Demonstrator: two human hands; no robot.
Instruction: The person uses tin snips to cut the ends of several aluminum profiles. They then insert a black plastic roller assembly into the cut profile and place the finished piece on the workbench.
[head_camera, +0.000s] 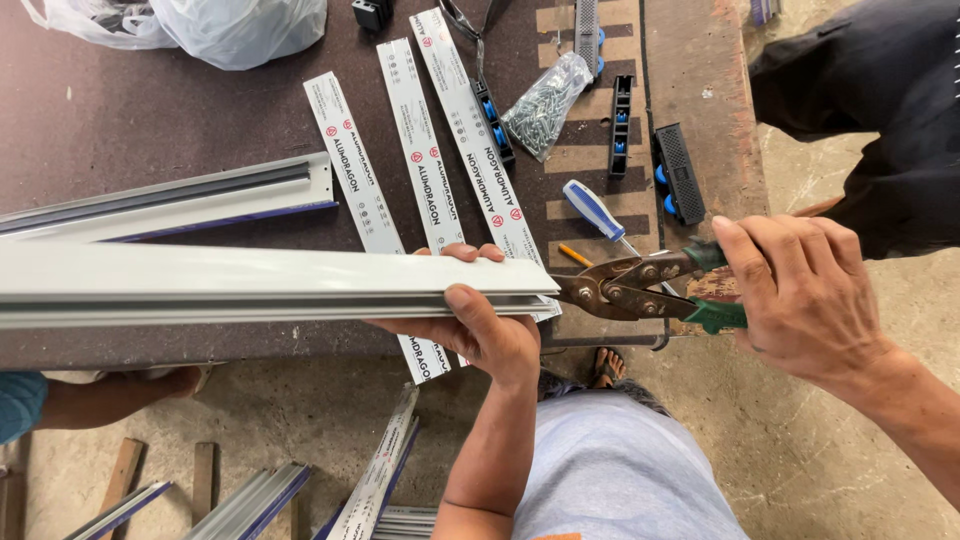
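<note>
Rail (250, 283): long pale aluminium length, held level across the near edge of the bench (120, 110), its right end at the snips.
Left hand (480, 325): wrapped round the rail near that end, thumb on top.
Right hand (795, 295): closed on the green handles of the snips (640, 288); rusty blades touch the rail's end.
Far side: three printed strips (425, 150), screw bag (545, 105), blue-handled screwdriver (592, 210).

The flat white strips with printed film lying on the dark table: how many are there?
3. They lie side by side, slanted: the left strip, the middle strip, the right strip. The held white profile covers their lower parts; more may be hidden.
</note>
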